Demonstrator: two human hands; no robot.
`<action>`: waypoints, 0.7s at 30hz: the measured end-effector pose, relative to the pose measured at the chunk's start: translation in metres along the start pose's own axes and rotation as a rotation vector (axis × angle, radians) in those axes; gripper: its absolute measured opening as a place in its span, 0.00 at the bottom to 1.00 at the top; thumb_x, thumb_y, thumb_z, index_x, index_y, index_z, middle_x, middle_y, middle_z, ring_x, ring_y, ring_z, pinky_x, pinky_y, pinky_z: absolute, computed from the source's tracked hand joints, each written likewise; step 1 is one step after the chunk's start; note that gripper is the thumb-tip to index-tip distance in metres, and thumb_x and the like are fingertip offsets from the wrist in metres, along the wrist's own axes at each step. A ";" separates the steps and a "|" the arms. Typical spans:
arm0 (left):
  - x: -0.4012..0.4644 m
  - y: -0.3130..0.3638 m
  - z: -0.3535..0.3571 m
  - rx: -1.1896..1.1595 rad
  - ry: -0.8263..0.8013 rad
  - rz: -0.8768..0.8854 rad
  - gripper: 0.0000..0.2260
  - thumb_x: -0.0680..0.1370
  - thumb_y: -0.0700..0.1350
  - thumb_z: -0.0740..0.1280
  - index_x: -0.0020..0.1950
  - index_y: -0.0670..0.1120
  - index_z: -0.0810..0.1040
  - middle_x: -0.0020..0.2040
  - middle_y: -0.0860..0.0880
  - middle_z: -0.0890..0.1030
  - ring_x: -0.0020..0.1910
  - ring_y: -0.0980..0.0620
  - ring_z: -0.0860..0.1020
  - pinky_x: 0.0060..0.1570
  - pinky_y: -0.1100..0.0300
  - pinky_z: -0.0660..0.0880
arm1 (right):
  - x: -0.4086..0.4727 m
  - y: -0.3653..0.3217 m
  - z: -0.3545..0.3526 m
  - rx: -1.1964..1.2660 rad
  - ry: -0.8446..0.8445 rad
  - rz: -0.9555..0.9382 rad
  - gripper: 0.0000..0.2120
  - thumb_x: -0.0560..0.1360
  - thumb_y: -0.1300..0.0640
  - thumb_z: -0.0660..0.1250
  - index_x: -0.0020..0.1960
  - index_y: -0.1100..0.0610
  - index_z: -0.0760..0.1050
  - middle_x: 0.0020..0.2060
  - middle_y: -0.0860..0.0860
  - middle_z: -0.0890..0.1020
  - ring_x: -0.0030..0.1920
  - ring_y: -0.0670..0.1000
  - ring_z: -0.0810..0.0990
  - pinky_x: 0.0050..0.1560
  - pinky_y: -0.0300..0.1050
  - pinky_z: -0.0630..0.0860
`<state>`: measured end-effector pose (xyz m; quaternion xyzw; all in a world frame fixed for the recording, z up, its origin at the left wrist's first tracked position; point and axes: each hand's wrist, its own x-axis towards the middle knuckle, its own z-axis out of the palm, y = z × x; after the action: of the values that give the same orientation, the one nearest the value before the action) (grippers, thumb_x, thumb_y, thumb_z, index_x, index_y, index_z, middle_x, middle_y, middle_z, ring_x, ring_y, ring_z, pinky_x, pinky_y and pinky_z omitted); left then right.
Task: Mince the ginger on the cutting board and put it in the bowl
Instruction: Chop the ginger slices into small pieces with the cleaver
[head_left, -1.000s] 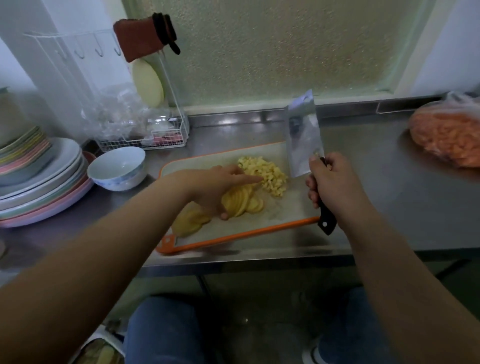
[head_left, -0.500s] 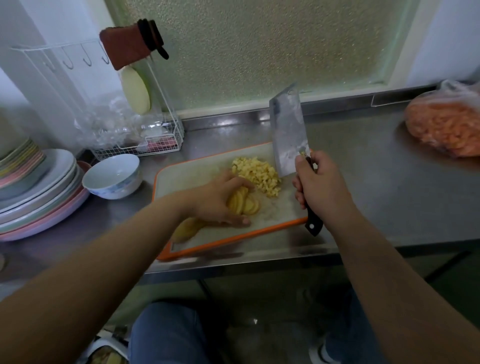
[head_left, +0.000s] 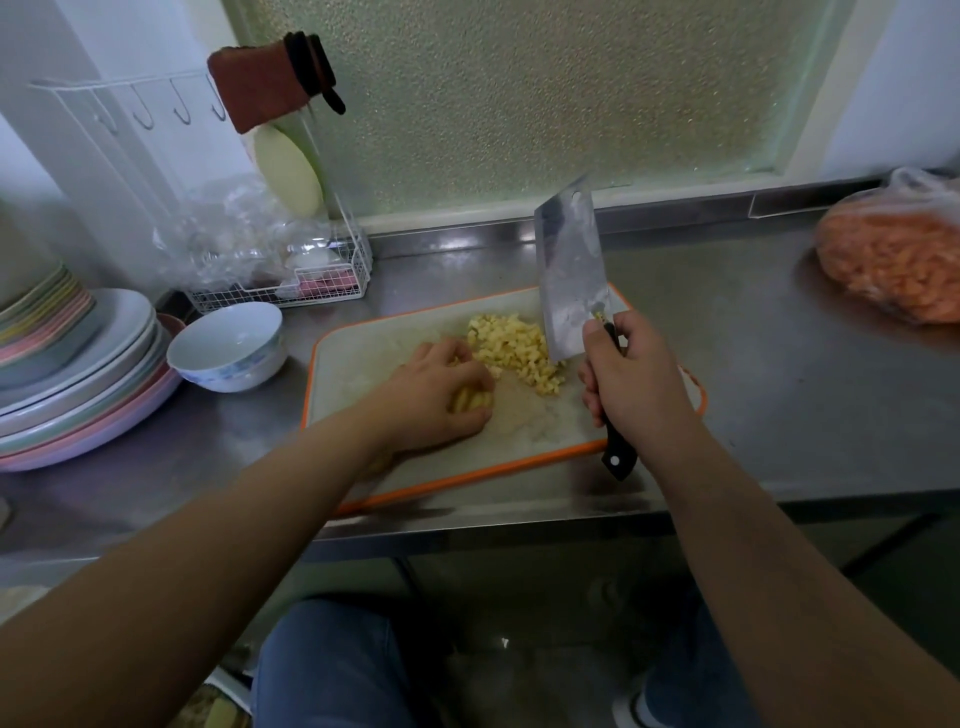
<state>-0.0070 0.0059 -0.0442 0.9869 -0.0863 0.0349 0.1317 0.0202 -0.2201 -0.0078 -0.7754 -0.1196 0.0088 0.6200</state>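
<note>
**Fingers close to the blade, loose slices under the palm**

The cutting board (head_left: 363, 364) is the reference for everything here. On its middle, the left hand (head_left: 441, 395) is curled over a small stack of ginger slices (head_left: 470, 401), fingertips tucked round them. Just beyond that hand, toward the far side of the board, lies the pile of chopped ginger (head_left: 514, 348). Over the board's right part the right hand (head_left: 628, 395) is wrapped tight round the black handle of a cleaver (head_left: 571, 280), the blade lifted clear of the board and tilted up toward the window. The bowl (head_left: 228, 348) stands off the board's left edge, on the counter, with no ginger visible in it.

The chief risk, as I judge it, is the blade coming down near the left knuckles: the slices are short and mostly hidden under the hand, so little room is left for a cut. Thin slices could also slide apart and skid. The chopped pile sits under the raised blade, so a careless stroke might scatter bits off the board's far edge. Later, carrying ginger across to the bowl could spill some onto the counter.
</note>
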 end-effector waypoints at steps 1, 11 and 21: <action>0.000 -0.007 -0.003 0.006 -0.017 -0.010 0.15 0.73 0.60 0.66 0.58 0.59 0.74 0.62 0.51 0.65 0.62 0.49 0.65 0.65 0.49 0.65 | 0.000 0.001 0.001 0.001 -0.005 -0.009 0.11 0.81 0.51 0.57 0.46 0.58 0.64 0.30 0.54 0.71 0.22 0.48 0.69 0.25 0.42 0.69; 0.002 -0.073 -0.025 0.112 -0.009 -0.268 0.19 0.73 0.64 0.64 0.61 0.58 0.73 0.62 0.49 0.66 0.64 0.43 0.67 0.65 0.46 0.65 | 0.002 0.001 0.013 -0.059 -0.073 -0.042 0.12 0.81 0.49 0.58 0.44 0.56 0.65 0.32 0.56 0.72 0.24 0.50 0.70 0.25 0.43 0.70; -0.073 -0.032 -0.047 -0.200 0.051 -0.506 0.22 0.70 0.61 0.70 0.59 0.52 0.73 0.56 0.51 0.74 0.54 0.49 0.76 0.51 0.54 0.74 | -0.002 -0.014 0.025 -0.473 -0.471 -0.099 0.12 0.79 0.48 0.60 0.46 0.57 0.72 0.30 0.52 0.73 0.29 0.51 0.71 0.36 0.45 0.70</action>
<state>-0.0756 0.0602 -0.0135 0.9580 0.1632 0.0169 0.2352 0.0118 -0.1934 -0.0007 -0.8678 -0.2956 0.1296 0.3779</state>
